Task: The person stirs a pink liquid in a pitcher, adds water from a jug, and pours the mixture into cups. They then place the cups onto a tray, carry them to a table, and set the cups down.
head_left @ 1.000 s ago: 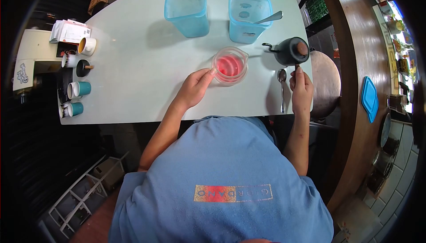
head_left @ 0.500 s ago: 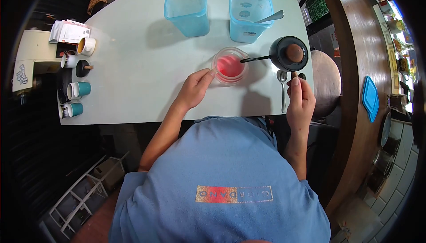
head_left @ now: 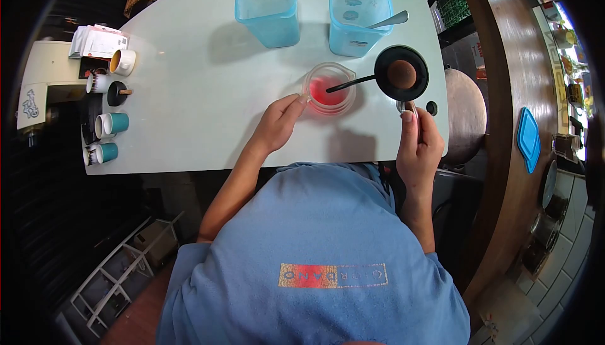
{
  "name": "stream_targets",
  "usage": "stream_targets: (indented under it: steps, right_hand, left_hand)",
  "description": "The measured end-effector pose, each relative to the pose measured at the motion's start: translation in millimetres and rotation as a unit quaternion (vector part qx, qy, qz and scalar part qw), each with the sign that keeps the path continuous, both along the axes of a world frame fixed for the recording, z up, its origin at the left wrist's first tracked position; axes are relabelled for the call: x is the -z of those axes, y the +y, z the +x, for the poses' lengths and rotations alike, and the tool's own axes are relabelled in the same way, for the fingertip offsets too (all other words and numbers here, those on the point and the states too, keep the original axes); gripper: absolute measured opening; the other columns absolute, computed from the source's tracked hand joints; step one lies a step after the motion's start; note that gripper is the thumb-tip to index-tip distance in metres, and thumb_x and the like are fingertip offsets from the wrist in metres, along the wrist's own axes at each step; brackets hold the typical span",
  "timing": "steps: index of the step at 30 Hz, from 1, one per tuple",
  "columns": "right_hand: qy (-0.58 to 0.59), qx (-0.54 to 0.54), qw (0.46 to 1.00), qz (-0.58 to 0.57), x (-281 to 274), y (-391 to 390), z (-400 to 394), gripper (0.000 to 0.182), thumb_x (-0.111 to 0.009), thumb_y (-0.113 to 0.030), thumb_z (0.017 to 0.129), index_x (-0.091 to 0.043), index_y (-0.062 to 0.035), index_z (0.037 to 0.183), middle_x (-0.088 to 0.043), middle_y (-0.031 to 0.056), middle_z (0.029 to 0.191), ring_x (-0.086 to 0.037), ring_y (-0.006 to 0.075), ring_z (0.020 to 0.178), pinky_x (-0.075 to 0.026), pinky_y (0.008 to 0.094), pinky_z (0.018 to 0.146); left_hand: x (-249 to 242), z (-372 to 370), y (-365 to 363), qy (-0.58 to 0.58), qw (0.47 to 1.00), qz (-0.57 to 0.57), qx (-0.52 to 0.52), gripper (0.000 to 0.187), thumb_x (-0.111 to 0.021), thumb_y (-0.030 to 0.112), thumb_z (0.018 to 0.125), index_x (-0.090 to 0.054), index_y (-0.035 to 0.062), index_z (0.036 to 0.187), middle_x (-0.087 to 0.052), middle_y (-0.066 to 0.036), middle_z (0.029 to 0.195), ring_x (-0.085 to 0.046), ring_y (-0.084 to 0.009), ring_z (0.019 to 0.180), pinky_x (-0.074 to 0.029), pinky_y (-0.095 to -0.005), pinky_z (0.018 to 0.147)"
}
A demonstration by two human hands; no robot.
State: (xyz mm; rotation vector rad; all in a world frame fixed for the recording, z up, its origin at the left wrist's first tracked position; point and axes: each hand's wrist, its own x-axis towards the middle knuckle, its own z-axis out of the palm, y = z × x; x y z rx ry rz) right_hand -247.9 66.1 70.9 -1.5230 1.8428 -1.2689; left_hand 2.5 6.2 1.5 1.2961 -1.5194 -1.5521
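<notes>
Left hand (head_left: 280,120) closed in a pinch, thumb and fingers on the handle of the clear jug (head_left: 340,102); jug is upright on the counter (head_left: 189,111), in front of the wearer, red liquid (head_left: 321,87) in the bottom. That grip looks meant to steady the jug; the hand is off to one side, so the mouth is left uncovered. Right hand (head_left: 420,142) wrapped round the handle of the black kettle (head_left: 401,74), thumb on top, fingers curled under; kettle seems raised off the counter, its shadow falling apart from it. Thin spout (head_left: 351,84) points left, tip over the jug's mouth, likely held so it lines up with the inside and not the rim. Can't tell if anything is coming out. Kettle lid knob faces the camera, lid on. Behind: left blue tub (head_left: 268,14) and right blue tub (head_left: 360,39), both uncovered and set at the back, probably to keep the near area free for the jug; a spoon (head_left: 392,19) leans in the right one, handle sticking out, within easy grabbing. Cups (head_left: 115,123) sit along the counter's left edge, well apart from the hands. Blue lid (head_left: 529,140) lies on the wooden ledge (head_left: 501,93), right.
</notes>
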Motion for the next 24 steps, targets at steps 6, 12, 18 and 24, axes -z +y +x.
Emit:
stream_targets:
  steps: [6,12,18,24]
  right_hand:
    - [0.023,-0.005,1.0,-0.017,-0.3,-2.6,0.4,0.018,-0.059,-0.014,0.092,-0.062,0.0033,0.095,-0.059,0.0085,0.065,-0.053,0.0107,0.056,-0.042,0.0252,0.053]
    - [0.025,-0.005,1.0,-0.019,-0.5,-3.1,-0.6,0.019,-0.058,-0.014,0.093,-0.062,0.0037,0.096,-0.06,0.0089,0.066,-0.054,0.0107,0.057,-0.042,0.0253,0.054]
    - [0.02,-0.004,1.0,-0.023,-0.3,-2.8,0.0,0.02,-0.058,-0.015,0.093,-0.062,0.004,0.096,-0.06,0.0086,0.067,-0.054,0.0099,0.058,-0.043,0.0251,0.054]
    - [0.014,0.004,1.0,-0.017,-1.2,-3.8,-0.8,0.02,-0.058,-0.016,0.093,-0.062,0.0041,0.096,-0.061,0.0081,0.067,-0.053,0.0085,0.058,-0.042,0.0244,0.053]
  left_hand:
    - [-5.8,-1.9,-0.7,-0.017,1.0,0.006,0.009,0.033,-0.038,0.025,0.1,-0.045,0.0038,0.076,-0.04,0.001,0.071,-0.036,-0.0099,0.068,-0.033,-0.0261,0.065]
    - [-0.6,-1.2,-1.1,-0.017,1.0,-0.004,0.0,0.034,-0.042,0.028,0.099,-0.051,0.0011,0.081,-0.041,0.001,0.068,-0.037,-0.0091,0.066,-0.034,-0.0258,0.063]
    - [0.7,-3.4,-0.2,-0.014,1.0,-0.011,-0.014,0.038,-0.046,0.032,0.099,-0.055,-0.0004,0.081,-0.04,0.001,0.064,-0.036,-0.008,0.064,-0.034,-0.0259,0.059]
    - [3.1,-2.6,4.4,-0.002,1.0,-0.016,-0.027,0.037,-0.047,0.031,0.099,-0.053,0.0007,0.077,-0.038,0.002,0.063,-0.034,-0.0071,0.062,-0.032,-0.0257,0.057]
